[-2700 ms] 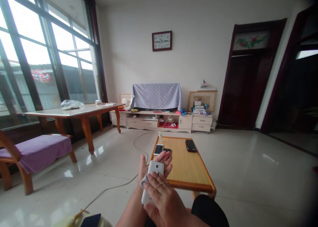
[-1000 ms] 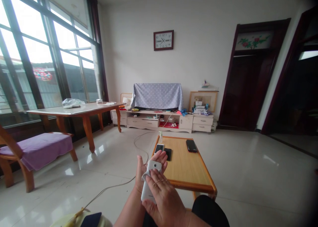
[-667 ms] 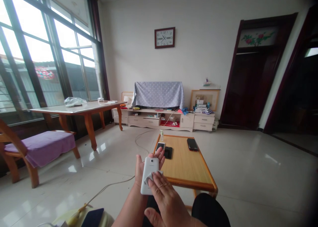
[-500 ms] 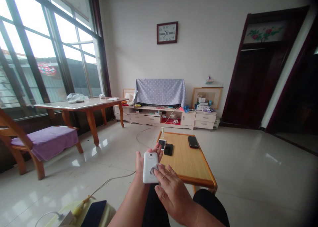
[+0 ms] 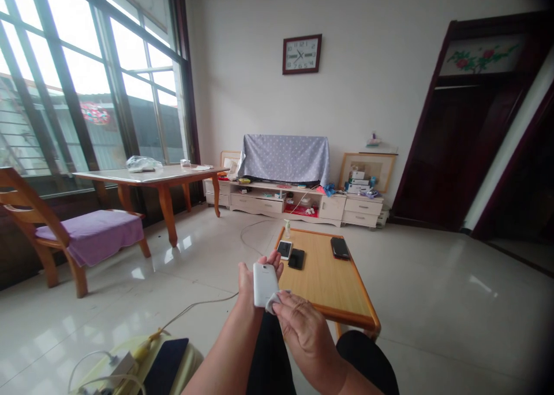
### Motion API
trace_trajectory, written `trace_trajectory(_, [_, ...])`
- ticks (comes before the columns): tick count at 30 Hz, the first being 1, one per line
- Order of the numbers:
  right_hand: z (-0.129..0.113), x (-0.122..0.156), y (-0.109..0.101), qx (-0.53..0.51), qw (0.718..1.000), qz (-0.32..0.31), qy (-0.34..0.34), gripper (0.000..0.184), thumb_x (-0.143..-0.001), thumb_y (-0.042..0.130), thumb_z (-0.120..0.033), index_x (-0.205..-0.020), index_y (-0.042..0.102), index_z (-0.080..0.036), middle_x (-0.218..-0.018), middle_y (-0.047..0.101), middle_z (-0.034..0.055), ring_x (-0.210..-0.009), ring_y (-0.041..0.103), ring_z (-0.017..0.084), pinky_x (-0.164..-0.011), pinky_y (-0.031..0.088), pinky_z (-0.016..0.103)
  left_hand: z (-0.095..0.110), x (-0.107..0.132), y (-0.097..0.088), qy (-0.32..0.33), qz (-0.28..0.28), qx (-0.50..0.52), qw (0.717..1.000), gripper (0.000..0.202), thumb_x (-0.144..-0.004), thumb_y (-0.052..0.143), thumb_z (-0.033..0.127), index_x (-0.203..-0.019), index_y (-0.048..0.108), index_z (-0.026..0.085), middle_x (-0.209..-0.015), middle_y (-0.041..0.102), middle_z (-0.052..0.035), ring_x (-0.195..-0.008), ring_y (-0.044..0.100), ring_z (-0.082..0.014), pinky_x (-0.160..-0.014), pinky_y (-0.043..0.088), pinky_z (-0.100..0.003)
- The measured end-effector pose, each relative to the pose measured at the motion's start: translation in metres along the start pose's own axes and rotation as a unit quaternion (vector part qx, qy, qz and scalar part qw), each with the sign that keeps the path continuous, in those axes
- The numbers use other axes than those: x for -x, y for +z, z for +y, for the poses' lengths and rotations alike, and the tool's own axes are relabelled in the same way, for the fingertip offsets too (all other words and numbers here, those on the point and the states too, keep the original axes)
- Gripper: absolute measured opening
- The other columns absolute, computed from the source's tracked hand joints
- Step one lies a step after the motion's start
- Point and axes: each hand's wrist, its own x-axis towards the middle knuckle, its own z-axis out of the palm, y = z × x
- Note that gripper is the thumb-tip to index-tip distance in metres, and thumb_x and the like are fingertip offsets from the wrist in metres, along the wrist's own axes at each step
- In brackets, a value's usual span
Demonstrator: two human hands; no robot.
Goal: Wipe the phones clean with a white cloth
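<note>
A white smartphone (image 5: 265, 284) lies back side up across the palm of my left hand (image 5: 246, 285), its camera end pointing away from me. The fingers of that hand are under and behind the phone, with the tips showing past its far right edge. My right hand (image 5: 305, 326) pinches a small light grey cloth (image 5: 272, 300) between thumb and fingers. The cloth touches the phone's near right corner. Beyond my hands, a white phone (image 5: 284, 249) and a black phone (image 5: 296, 259) lie on the small wooden table (image 5: 333, 285).
A dark phone or case (image 5: 340, 248) lies at the table's right side, and a pump bottle (image 5: 287, 229) stands at its far left corner. At lower left, a stool (image 5: 190, 360) bears a dark phone (image 5: 164, 366) and a power strip (image 5: 123, 365). A cable (image 5: 199, 304) crosses the floor.
My right hand has moved the cloth from the middle of the phone's lower back to its near right corner, and its fingers have curled in. The phone is tilted slightly. The view has shifted left.
</note>
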Motion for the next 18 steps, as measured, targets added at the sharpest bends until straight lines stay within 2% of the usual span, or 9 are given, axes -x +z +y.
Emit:
trace_trajectory(3, [-0.006,-0.003,0.003,-0.013,1.0,0.002,0.021,0.029,-0.1,0.052,-0.01,-0.121,0.064,-0.025,-0.118,0.072,0.007,-0.114,0.067,0.021,-0.101,0.056,0.044,-0.006,0.0,-0.001,-0.016,0.001,-0.002,1.0,0.056,-0.092,0.036,0.069,-0.096,0.061,0.019,-0.147,0.053,-0.0208,-0.142,0.044,-0.0387,-0.117,0.033,-0.063])
trace_trajectory(7, [-0.013,-0.011,0.005,-0.033,0.999,-0.008,0.036,0.018,-0.099,0.057,-0.013,-0.11,0.065,-0.025,-0.112,0.071,0.006,-0.107,0.065,0.021,-0.098,0.056,0.044,-0.016,0.002,0.0,-0.052,-0.029,-0.002,0.998,0.054,-0.093,0.037,0.066,-0.092,0.061,0.018,-0.146,0.054,-0.0206,-0.144,0.042,-0.0396,-0.118,0.029,-0.067])
trace_trajectory(11, [-0.01,-0.007,-0.001,-0.042,0.998,-0.007,0.053,0.019,-0.099,0.055,-0.012,-0.109,0.064,-0.025,-0.11,0.069,0.0053,-0.104,0.064,0.02,-0.095,0.056,0.041,-0.01,0.008,0.006,-0.029,-0.039,-0.003,0.999,0.056,-0.093,0.038,0.068,-0.082,0.061,0.018,-0.148,0.053,-0.0202,-0.145,0.04,-0.04,-0.119,0.029,-0.065])
trace_trajectory(14, [-0.013,-0.001,-0.004,-0.036,0.997,-0.008,0.065,0.019,-0.099,0.054,-0.012,-0.107,0.064,-0.026,-0.106,0.068,0.0052,-0.099,0.064,0.021,-0.091,0.056,0.041,-0.006,0.014,0.011,-0.031,-0.07,-0.012,0.997,0.061,-0.094,0.036,0.071,-0.08,0.063,0.018,-0.15,0.052,-0.0185,-0.146,0.039,-0.0392,-0.12,0.029,-0.062])
trace_trajectory(18, [-0.015,-0.006,-0.003,-0.04,0.995,-0.035,0.082,0.016,-0.097,0.057,-0.015,-0.105,0.064,-0.026,-0.096,0.067,0.0033,-0.09,0.062,0.021,-0.082,0.055,0.037,-0.013,0.022,0.018,-0.072,-0.127,-0.044,0.988,0.07,-0.094,0.029,0.075,-0.084,0.067,0.017,-0.15,0.053,-0.0164,-0.146,0.039,-0.0382,-0.121,0.028,-0.061])
